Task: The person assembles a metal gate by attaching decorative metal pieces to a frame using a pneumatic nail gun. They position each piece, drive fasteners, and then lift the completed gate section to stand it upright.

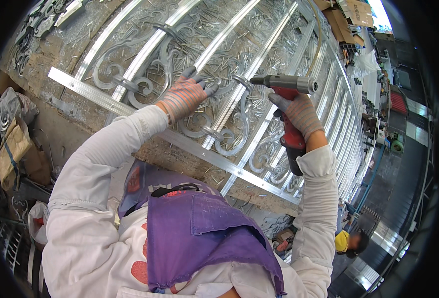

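Note:
A red and grey pneumatic rivet gun is in the grip of my gloved right hand. Its nose points left, at or close to a metal collar on a bar of the silvery metal railing panel. My left hand, in a striped glove with grey fingertips, rests over the panel, fingers spread, beside a bar and near the tip of a scroll ornament. Another collar joins scrolls to the same bar lower down. Whether the left fingertips touch the metal cannot be told.
Many loose rivets or pins litter the worktable under the panel. A hose runs up from the gun. Bags lie at left, cardboard boxes at upper right. Another person in yellow is at lower right.

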The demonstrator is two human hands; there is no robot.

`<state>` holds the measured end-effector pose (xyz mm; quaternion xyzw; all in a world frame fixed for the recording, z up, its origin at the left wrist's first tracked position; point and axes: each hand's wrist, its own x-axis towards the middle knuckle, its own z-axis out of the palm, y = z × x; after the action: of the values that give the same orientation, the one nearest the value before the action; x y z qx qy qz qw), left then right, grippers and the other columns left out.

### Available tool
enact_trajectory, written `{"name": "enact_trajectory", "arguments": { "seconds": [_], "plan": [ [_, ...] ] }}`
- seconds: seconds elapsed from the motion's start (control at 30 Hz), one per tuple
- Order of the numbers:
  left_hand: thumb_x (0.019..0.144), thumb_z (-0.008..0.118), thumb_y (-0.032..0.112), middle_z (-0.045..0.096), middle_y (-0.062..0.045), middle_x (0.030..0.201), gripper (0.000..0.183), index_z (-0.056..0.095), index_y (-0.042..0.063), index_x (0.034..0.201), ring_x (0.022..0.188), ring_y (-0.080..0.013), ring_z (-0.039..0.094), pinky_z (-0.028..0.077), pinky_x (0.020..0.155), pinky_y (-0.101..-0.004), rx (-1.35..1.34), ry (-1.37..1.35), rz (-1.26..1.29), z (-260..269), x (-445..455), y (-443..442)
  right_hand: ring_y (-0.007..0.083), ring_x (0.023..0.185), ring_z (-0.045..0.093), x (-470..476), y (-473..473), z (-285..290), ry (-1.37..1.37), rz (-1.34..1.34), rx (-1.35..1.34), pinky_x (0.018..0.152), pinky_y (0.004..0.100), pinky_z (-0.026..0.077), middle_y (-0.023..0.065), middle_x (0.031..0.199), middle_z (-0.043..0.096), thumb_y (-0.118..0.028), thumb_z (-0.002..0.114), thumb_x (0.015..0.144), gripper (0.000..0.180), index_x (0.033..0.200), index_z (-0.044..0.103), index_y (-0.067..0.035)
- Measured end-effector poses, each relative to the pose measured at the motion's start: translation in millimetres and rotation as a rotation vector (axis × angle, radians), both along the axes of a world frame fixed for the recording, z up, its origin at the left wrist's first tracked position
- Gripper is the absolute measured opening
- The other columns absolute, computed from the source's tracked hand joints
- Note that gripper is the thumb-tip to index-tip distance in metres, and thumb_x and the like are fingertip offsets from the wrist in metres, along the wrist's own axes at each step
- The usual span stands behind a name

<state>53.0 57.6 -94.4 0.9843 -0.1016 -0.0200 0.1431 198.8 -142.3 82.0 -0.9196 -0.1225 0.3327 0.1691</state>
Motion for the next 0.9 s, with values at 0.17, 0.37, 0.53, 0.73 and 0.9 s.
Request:
{"name": "enact_trajectory", "arguments": {
  "seconds": [0.17,0.37,0.53,0.73,0.9],
  "plan": [
    [0.077,0.052,0.005,0.060,-0.011,0.108,0.060,0.041,0.019,0.134,0.114,-0.0253,0.051,0.023,0.109,-0.0483,-0.002,0.036,-0.003,2,1,1,0.0133,0.053,0.057,0,-3,-4,-0.078,0.088,0.028,0.047,0.0275,0.045,0.0051,0.067,0.059,-0.035,0.074,0.074,0.045,0.098,0.059,0.000],
    [0.077,0.052,0.006,0.060,-0.009,0.105,0.060,0.041,0.020,0.134,0.113,-0.0240,0.051,0.024,0.108,-0.0483,-0.007,-0.017,0.015,-1,-1,0,0.0142,0.054,0.057,3,-10,-15,-0.171,0.267,-0.053,0.049,0.0285,0.045,0.0057,0.067,0.061,-0.035,0.072,0.076,0.044,0.100,0.059,0.001],
    [0.077,0.053,0.006,0.060,-0.008,0.101,0.061,0.040,0.020,0.134,0.111,-0.0237,0.052,0.024,0.108,-0.0484,-0.010,-0.036,0.000,-1,0,0,0.0139,0.054,0.057,-1,-3,-38,-0.144,0.196,-0.081,0.051,0.0290,0.046,0.0066,0.066,0.060,-0.037,0.070,0.078,0.046,0.099,0.060,0.002],
    [0.075,0.054,0.006,0.058,-0.006,0.101,0.062,0.040,0.020,0.134,0.108,-0.0240,0.052,0.024,0.108,-0.0475,0.017,-0.071,0.012,-2,-2,2,0.0119,0.050,0.052,-4,-6,-44,-0.119,0.143,0.119,0.047,0.0281,0.044,0.0048,0.067,0.058,-0.030,0.070,0.080,0.039,0.100,0.059,0.000],
    [0.073,0.058,0.008,0.058,-0.006,0.101,0.064,0.040,0.020,0.134,0.109,-0.0243,0.051,0.025,0.108,-0.0468,0.019,0.003,0.004,1,1,0,0.0257,0.083,0.064,8,8,-30,-0.034,0.069,-0.086,0.075,0.0351,0.048,0.0138,0.094,0.067,-0.033,0.069,0.077,0.044,0.107,0.061,-0.001]
  ]
}}
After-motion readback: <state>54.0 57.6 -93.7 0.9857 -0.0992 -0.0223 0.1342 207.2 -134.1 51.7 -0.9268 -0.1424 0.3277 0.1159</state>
